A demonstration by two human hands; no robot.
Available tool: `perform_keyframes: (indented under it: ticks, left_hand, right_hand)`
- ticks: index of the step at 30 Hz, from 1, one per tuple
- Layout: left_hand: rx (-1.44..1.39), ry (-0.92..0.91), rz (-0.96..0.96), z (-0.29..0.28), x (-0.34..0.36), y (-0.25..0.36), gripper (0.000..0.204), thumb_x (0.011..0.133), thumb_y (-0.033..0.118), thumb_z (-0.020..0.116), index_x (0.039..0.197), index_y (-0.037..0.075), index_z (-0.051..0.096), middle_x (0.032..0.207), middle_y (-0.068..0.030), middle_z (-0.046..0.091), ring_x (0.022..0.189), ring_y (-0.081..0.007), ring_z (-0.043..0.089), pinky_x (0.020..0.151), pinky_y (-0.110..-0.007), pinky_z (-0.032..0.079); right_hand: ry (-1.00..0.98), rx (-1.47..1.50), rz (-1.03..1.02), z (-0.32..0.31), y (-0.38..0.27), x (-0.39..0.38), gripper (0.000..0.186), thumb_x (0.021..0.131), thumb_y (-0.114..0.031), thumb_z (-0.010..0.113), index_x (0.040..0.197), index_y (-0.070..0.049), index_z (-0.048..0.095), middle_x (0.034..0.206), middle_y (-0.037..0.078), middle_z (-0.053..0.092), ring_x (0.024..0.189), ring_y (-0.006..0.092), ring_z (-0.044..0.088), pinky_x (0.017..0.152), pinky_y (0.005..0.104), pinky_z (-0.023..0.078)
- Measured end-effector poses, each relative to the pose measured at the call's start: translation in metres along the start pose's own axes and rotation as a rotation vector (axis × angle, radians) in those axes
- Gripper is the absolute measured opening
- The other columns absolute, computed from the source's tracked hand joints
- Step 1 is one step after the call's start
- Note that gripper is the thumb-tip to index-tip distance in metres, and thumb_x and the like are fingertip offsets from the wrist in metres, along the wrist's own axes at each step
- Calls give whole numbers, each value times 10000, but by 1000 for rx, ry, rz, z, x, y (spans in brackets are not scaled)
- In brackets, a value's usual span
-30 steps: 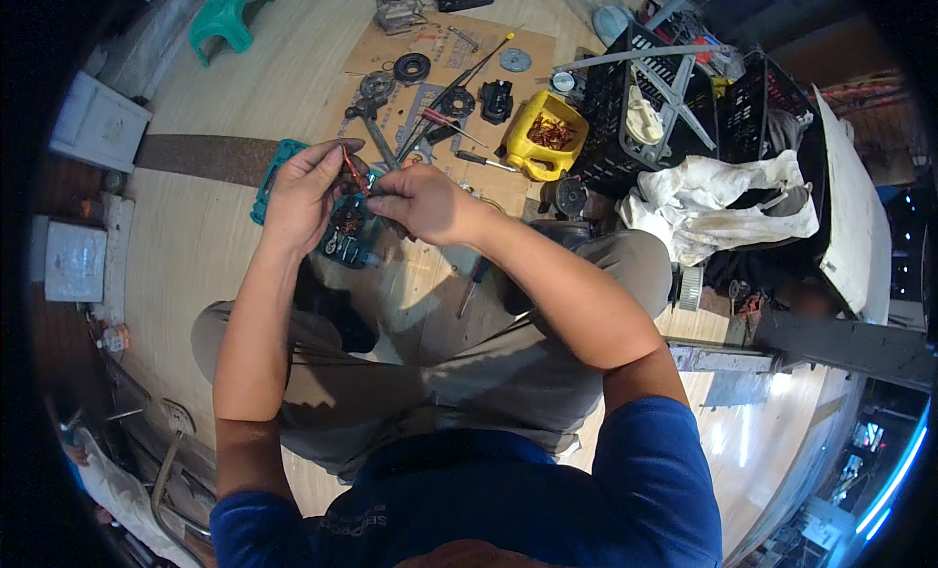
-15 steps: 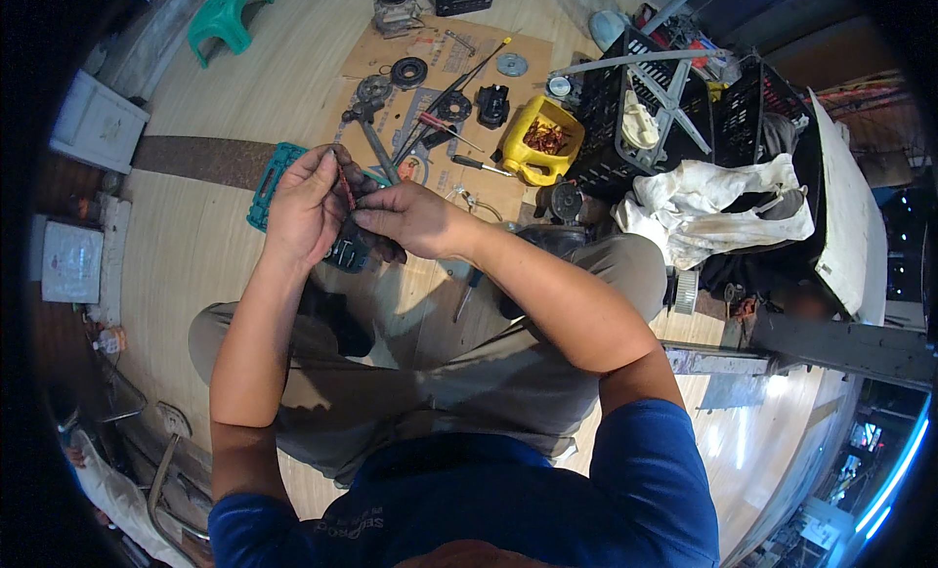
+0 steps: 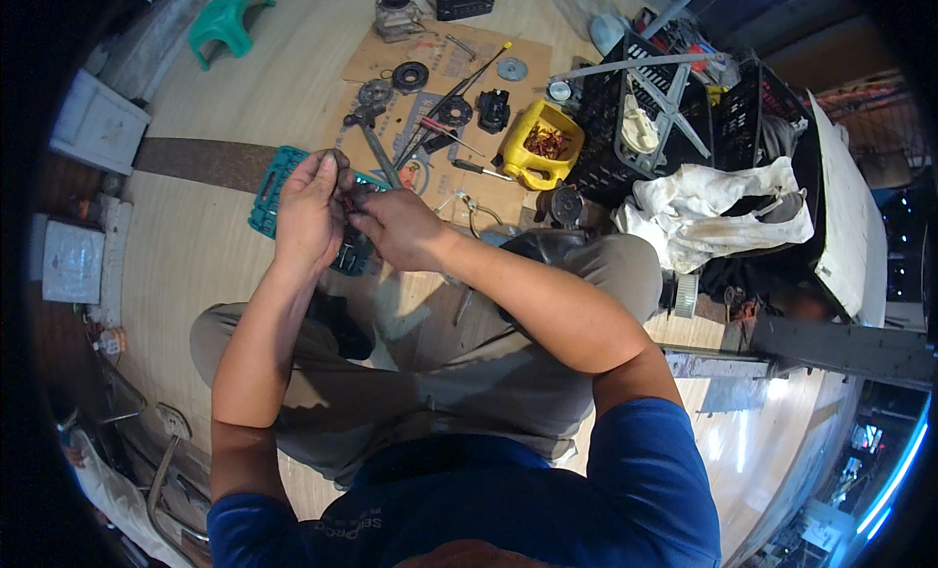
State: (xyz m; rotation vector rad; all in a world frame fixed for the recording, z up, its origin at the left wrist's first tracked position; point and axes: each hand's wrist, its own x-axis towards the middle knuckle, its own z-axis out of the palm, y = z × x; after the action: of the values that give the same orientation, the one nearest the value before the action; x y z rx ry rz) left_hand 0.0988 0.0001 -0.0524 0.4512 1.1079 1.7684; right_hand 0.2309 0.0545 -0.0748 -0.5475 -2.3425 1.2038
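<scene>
I see the work as mid-way, judging by the layout: many loose parts lie spread on the cardboard sheet, and one small dark part is in hand above the teal tool tray. What is left, as far as I can judge, is finishing that small part; the pictures do not show how it fits to the rest.

Largest first. The wooden floor carries everything. At its right edge a black crate holds long metal strips, with a white cloth draped beside it. The cardboard sheet lies at the far edge of the floor, and a green stool stands at the far left corner. A yellow tub of small reddish pieces sits at the right edge of the cardboard. Round black parts and a long screwdriver lie across the middle of the cardboard.

The left hand is curled, fingers pinching the small part from the left. The right hand is closed toward it from the right, fingertips pressed on the same part. Both hands touch each other over the near edge of the tray.

In the way: I note the tray directly below the hands, pliers near the right wrist, and the person's own knees close beneath. The part itself is mostly hidden by the fingers.
</scene>
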Motion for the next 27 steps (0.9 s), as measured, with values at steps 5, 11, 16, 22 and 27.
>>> perform_keyframes:
  ticks: [5,11,16,22,27]
  left_hand:
    - [-5,-122,-99,4,-3,15,171,979,138,513,1056,-5,566,817,-81,624,683,-151,605,666,-286,515]
    - [98,-111,-64,-8,5,8,194,972,157,531,1076,-2,571,882,-79,652,783,-158,647,749,-303,533]
    - [49,-110,-37,-12,6,15,190,963,157,546,1043,-14,566,904,-101,655,818,-201,662,791,-336,537]
    - [94,-126,-11,-10,5,15,182,956,146,551,1038,-17,567,904,-105,654,806,-200,662,782,-339,539]
    - [121,-92,-9,-6,4,14,149,958,77,510,987,-40,597,861,-106,659,751,-179,649,718,-303,539]
  right_hand:
    - [-186,345,242,-17,3,0,258,949,-228,547,969,17,624,759,109,627,690,206,581,646,337,465]
    - [-225,592,459,-20,2,-5,238,987,-199,512,960,8,625,689,15,566,599,83,513,560,244,418]
    - [-129,1009,593,-25,-1,0,211,978,-213,539,922,-25,618,704,32,593,540,113,538,518,260,443]
    - [-144,955,539,-24,-3,-2,194,977,-173,527,934,-14,628,657,4,576,520,100,522,490,254,429]
    - [-203,654,519,-25,-1,-1,208,951,-174,565,893,10,643,635,53,591,536,145,548,519,295,444]
